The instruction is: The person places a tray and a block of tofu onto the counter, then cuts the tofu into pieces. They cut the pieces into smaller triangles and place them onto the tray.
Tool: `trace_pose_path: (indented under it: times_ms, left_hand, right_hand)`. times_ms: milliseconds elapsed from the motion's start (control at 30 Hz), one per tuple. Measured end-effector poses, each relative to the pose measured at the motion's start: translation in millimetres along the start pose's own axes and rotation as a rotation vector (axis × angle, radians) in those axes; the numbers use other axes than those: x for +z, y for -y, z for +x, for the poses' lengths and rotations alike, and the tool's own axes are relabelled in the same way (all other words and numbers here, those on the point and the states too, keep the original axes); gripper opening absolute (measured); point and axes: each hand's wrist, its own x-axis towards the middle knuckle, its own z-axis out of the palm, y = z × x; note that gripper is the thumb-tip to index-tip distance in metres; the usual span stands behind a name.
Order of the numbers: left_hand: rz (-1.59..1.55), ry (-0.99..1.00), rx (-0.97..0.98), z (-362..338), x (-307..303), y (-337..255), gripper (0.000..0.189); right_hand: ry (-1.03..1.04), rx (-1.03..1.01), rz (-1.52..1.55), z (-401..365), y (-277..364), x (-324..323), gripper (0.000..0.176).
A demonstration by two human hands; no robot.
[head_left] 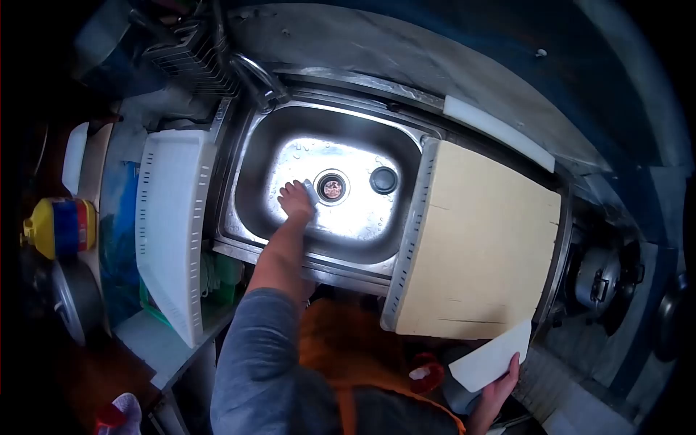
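My left hand (294,199) reaches down into the steel sink (254,156), just left of the drain (332,189). A small pale grey piece (311,191), perhaps a cloth or sponge, shows at the side of this hand against the sink floor; most of it is hidden. My right hand (500,388) grips the lower edge of a flat white panel (491,361), tilted beside the front right corner of a cream board (486,239). A round dark drain stopper (383,180) lies on the sink floor right of the drain.
The faucet (262,81) rises at the sink's back left, near a wire dish rack (190,61). A white slotted basket (170,225) stands to the left, by a yellow bottle (59,228). Right of the cream board is a metal pot (598,275). A white strip (500,133) lies behind.
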Motion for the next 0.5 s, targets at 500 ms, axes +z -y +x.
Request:
trace_pose_path:
  times_ms: [500]
  left_hand:
    - [-0.121, -0.943, 0.472, -193.8, -266.6, 158.0, 0.028]
  right_hand:
    - [0.066, -0.031, 0.223, 35.6, -8.9, 22.5, 0.045]
